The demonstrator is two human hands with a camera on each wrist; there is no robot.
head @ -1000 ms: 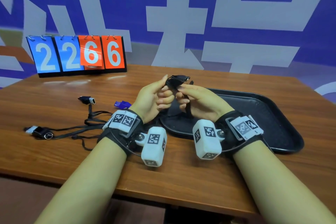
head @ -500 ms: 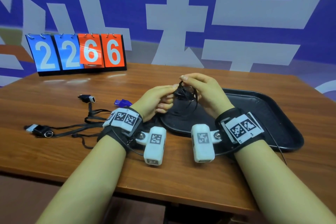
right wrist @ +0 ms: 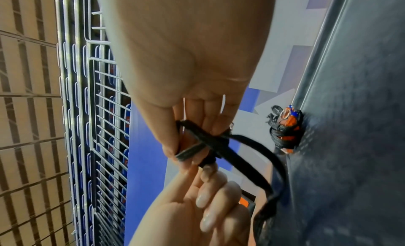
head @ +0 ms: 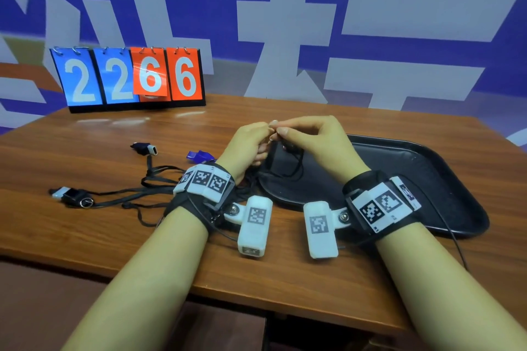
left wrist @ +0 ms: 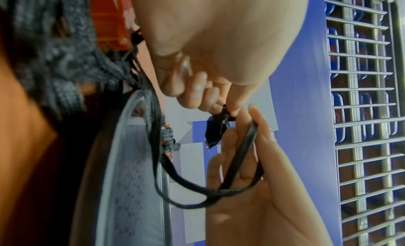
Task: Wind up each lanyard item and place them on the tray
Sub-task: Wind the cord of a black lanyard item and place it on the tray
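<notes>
My two hands meet above the left end of the black tray (head: 422,168). My left hand (head: 266,134) pinches a small black lanyard item (left wrist: 215,128) at its fingertips. My right hand (head: 281,131) holds that item's black cord (right wrist: 221,145), which loops over its fingers and hangs slack toward the tray. On the tray lies an orange item (right wrist: 286,132) with black cord wound round it. Left of my hands, on the wooden table (head: 85,236), lie a black and white item (head: 147,148), a blue whistle (head: 199,155) and another black and white item (head: 71,195), their cords loose and tangled.
A flip scoreboard (head: 128,77) reading 2266 stands at the table's back left. The table's front edge runs just under my forearms. A wire rack (left wrist: 361,111) shows in both wrist views. A thin cable (head: 453,239) trails from my right wristband across the tray's near rim.
My right hand has swung from beneath the black item up and over it with the cord. Its fingertips now meet my left hand's fingertips.
</notes>
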